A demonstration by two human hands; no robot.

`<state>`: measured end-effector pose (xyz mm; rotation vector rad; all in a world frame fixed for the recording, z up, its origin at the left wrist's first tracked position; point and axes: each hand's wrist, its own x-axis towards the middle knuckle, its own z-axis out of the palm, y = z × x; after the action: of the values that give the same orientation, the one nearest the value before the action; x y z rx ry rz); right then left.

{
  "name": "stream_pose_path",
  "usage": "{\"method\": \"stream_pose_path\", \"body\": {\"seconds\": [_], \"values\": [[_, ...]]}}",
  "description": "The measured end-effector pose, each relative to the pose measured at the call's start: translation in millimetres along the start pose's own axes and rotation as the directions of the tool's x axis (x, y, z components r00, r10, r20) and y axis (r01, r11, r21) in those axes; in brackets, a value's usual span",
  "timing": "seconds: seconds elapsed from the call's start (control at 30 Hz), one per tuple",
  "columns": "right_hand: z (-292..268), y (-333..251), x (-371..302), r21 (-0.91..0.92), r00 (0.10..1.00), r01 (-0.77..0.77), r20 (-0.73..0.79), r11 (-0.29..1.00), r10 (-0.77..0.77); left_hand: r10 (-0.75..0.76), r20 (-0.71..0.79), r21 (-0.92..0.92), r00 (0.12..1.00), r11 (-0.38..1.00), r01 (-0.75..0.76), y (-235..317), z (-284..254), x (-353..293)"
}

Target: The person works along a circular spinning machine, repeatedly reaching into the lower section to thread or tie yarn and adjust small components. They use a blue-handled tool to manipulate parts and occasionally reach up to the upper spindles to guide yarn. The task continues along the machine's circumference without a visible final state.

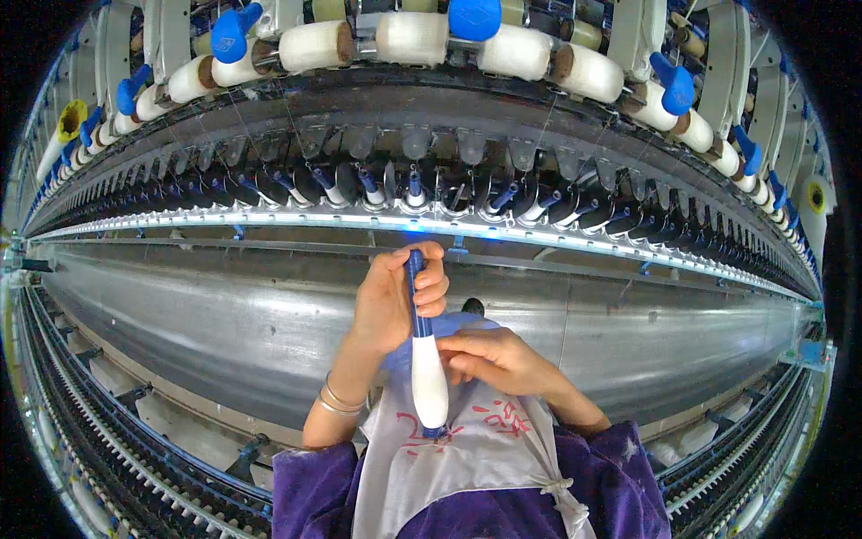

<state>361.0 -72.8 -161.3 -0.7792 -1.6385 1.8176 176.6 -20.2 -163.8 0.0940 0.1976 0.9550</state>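
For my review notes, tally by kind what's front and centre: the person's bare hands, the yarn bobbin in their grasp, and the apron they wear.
Bare hands: 2 (left hand, right hand)
Blue bobbin wound with white yarn: 1
White apron: 1
Total: 4

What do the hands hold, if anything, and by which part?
A bobbin, by its long blue end, in the left hand. The right hand is beside the yarn; whether it holds anything cannot be told.

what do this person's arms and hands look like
The left hand and right hand are ungloved. Velvety purple sleeves flecked with pale specks leave the forearms bare. Thin silvery metal bangles circle the left one; none shows on the right.
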Motion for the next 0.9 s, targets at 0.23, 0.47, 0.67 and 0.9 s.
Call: {"method": "stream_pose_path", "body": {"seconds": [0.23, 0.47, 0.67, 0.9], "values": [[-4, -22, -8, -0.066, 0.932, 0.088, -0.346, 0.994, -0.106, -0.065, -0.314, 0.411, 0.947, 0.89, 0.197, -32, -5, 2], [-102, -7, -24, 0.46, 0.587, 0.462, -0.8, 0.758, 0.128, -0.611, -0.102, 0.92, 0.785, 0.243, 0.308, -7, -8, -24], [-145, 41, -38, -0.392, 0.426, -0.573, -0.893, 0.72, -0.147, 0.412, -0.413, 0.471, 0.812, -0.667, 0.578, 133, -98, -121], [-89, 101, 71, -0.685, 0.903, -0.423, -0.377, 0.593, 0.208, 0.465, -0.635, 0.487, 0.617, 0.861, -0.148, 206, -162, -160]]}}
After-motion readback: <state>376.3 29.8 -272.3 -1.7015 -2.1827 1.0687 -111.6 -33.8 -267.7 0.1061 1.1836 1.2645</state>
